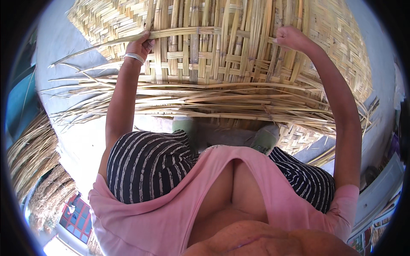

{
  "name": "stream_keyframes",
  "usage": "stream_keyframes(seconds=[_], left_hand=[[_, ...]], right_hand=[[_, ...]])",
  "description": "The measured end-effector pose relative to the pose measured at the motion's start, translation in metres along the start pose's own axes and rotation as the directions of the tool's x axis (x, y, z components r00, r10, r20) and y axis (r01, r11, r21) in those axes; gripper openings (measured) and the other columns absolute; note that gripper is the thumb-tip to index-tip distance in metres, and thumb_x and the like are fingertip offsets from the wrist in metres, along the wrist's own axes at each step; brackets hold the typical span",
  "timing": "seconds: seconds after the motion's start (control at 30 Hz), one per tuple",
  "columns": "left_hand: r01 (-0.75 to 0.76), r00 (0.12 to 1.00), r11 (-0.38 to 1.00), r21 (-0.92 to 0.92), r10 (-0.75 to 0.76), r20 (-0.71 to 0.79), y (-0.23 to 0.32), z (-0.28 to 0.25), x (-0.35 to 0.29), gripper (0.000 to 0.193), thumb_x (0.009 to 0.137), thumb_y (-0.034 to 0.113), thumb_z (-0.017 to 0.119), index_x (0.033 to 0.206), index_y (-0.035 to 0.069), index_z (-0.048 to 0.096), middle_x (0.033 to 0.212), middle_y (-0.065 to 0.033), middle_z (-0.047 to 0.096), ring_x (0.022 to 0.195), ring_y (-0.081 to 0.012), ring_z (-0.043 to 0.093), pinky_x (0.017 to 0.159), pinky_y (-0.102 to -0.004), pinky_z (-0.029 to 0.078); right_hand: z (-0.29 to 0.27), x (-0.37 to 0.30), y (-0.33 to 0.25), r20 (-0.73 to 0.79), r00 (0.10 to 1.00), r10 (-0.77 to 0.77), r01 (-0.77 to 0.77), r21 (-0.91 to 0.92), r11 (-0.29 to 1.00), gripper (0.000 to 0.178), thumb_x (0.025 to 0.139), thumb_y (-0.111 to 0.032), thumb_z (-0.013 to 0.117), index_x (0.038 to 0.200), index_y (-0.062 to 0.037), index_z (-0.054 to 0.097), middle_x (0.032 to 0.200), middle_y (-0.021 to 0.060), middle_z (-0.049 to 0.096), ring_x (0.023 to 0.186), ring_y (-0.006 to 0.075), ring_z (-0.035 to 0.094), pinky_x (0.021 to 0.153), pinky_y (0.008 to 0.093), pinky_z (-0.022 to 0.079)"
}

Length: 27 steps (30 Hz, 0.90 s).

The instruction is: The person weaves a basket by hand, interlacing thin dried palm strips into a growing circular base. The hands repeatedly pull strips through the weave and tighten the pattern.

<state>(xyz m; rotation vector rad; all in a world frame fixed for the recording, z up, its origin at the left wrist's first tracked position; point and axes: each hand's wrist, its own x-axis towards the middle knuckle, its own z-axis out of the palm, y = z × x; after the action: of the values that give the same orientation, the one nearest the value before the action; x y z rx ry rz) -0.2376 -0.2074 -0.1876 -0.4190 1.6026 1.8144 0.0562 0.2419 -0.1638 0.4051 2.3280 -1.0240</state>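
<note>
A flat split-reed strip (185, 31) runs crosswise over and under the upright reeds of a partly woven mat (194, 55). My left hand (141, 45), with a pale bangle at its wrist, is closed on the strip at the mat's left side. Past that hand the strip's loose end slants down to the left. On the right side of the mat my right hand (292, 38) is curled into a fist at the strip's other end. Its fingertips are partly hidden. Below both hands, crosswise strips show open gaps between the uprights.
A bundle of loose reed strips (205, 100) lies across the near side, between the weaving and my knees. Finished herringbone matting (113, 21) spreads under and beyond the work. Piles of dry reeds (30, 149) stand at the far left, near a red-framed window (77, 217).
</note>
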Motion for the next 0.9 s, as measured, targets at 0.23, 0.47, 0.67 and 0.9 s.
stream_keyframes(seconds=[0.23, 0.47, 0.67, 0.9], left_hand=[[0.130, 0.979, 0.987, 0.098, -0.111, -0.172, -0.011, 0.002, -0.002, 0.023, 0.094, 0.022, 0.067, 0.102, 0.001, 0.063, 0.080, -0.0136, 0.068, 0.064, -0.0209, 0.068, 0.053, -0.0286, 0.058], [-0.341, 0.935, 0.327, 0.881, 0.022, 0.354, -0.033, 0.090, -0.052, 0.032, 0.088, 0.030, 0.066, 0.115, 0.013, 0.065, 0.095, -0.0069, 0.067, 0.082, -0.0207, 0.067, 0.078, -0.0296, 0.057], [-0.627, 0.626, -0.487, 0.608, 0.151, 0.765, -0.048, 0.150, -0.062, 0.031, 0.088, 0.037, 0.064, 0.113, 0.018, 0.068, 0.108, -0.0059, 0.066, 0.103, -0.0224, 0.064, 0.084, -0.0403, 0.052], [-0.683, 0.669, -0.449, 0.576, -0.068, 0.740, -0.068, 0.169, -0.013, 0.024, 0.087, 0.035, 0.062, 0.107, 0.025, 0.070, 0.110, -0.0052, 0.066, 0.104, -0.0277, 0.064, 0.083, -0.0440, 0.052]], right_hand=[[0.019, 0.007, 0.029, -0.066, 0.997, -0.031, 0.032, 0.014, 0.999, 0.024, 0.092, -0.023, 0.064, 0.079, -0.0047, 0.056, 0.066, 0.0080, 0.058, 0.062, 0.0194, 0.065, 0.055, 0.0346, 0.048], [0.041, -0.006, 0.060, -0.178, 0.978, -0.108, 0.104, -0.032, 0.994, 0.024, 0.089, -0.017, 0.062, 0.106, -0.0004, 0.058, 0.091, 0.0187, 0.059, 0.086, 0.0350, 0.060, 0.082, 0.0414, 0.047], [0.033, -0.017, 0.003, -0.143, 0.990, -0.018, -0.016, -0.232, 0.973, 0.027, 0.088, -0.013, 0.066, 0.110, -0.0009, 0.058, 0.109, 0.0181, 0.062, 0.106, 0.0352, 0.060, 0.089, 0.0415, 0.046], [0.043, -0.018, 0.034, -0.212, 0.955, -0.208, 0.096, -0.442, 0.892, 0.041, 0.088, -0.016, 0.065, 0.127, -0.0069, 0.058, 0.124, 0.0171, 0.061, 0.117, 0.0364, 0.056, 0.097, 0.0446, 0.046]])
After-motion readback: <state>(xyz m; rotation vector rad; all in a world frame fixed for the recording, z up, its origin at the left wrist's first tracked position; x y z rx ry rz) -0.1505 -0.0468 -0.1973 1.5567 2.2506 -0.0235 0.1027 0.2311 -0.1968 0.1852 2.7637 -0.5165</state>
